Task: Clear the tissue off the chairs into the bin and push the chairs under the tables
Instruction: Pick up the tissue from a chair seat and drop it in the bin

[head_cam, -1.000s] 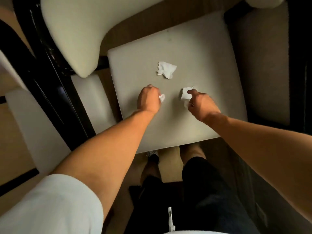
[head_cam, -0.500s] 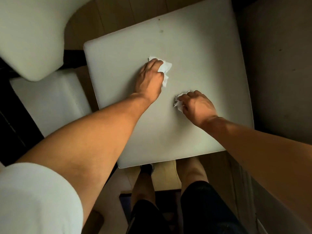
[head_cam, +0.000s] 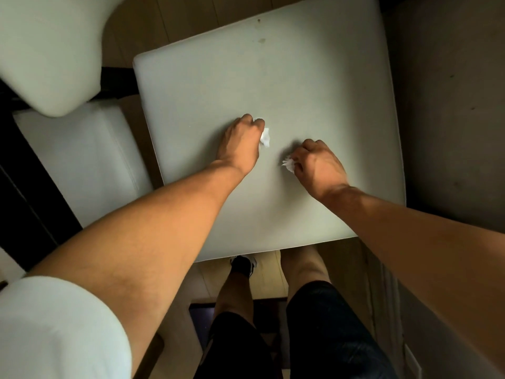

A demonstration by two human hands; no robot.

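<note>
Fingers curled tight on both sides; the left hand (head_cam: 241, 140) has a wad of tissue (head_cam: 265, 136) bunched in its fist, white edges poking out past the knuckles; the right hand (head_cam: 318, 166) is pinching a second scrap of tissue (head_cam: 288, 163) against the palm, just the crumpled tip showing. Both fists hover low over the middle of the chair seat (head_cam: 207, 86), close together but not touching; one piece per hand, which looks like the efficient play, gathering everything for a single trip to the bin. No loose tissue visible on the pale cushion now; only a couple of faint marks near its far edge. A second chair (head_cam: 76, 160) sits just to the left, its padded back (head_cam: 49, 50) overhanging. No bin in view; that, I'd judge, is the next stop, then the chairs get pushed in.
</note>
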